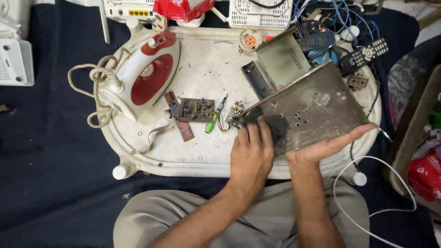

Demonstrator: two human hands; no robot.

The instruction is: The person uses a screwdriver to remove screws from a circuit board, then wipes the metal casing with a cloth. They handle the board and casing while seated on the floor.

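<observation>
A dirty grey metal chassis panel (317, 108) with small holes is held tilted over the right part of a white oval tray (206, 156). My right hand (328, 147) lies flat along the panel's near edge and props it up from below. My left hand (250, 154) rests on the panel's left end, with its fingers pressing a dark pad (278, 128) against the metal. Just left of the panel, a small brown circuit board (196, 110) and a green-handled screwdriver (211, 124) lie on the tray.
A red and white clothes iron (147, 76) with a coiled cord stands on the tray's left. A black strip (256, 79) and a grey metal cover (282, 57) lie behind the panel. Remote controls (365, 54), tangled wires and white routers (259, 14) crowd the far edge. A white cable (367, 160) loops at the right.
</observation>
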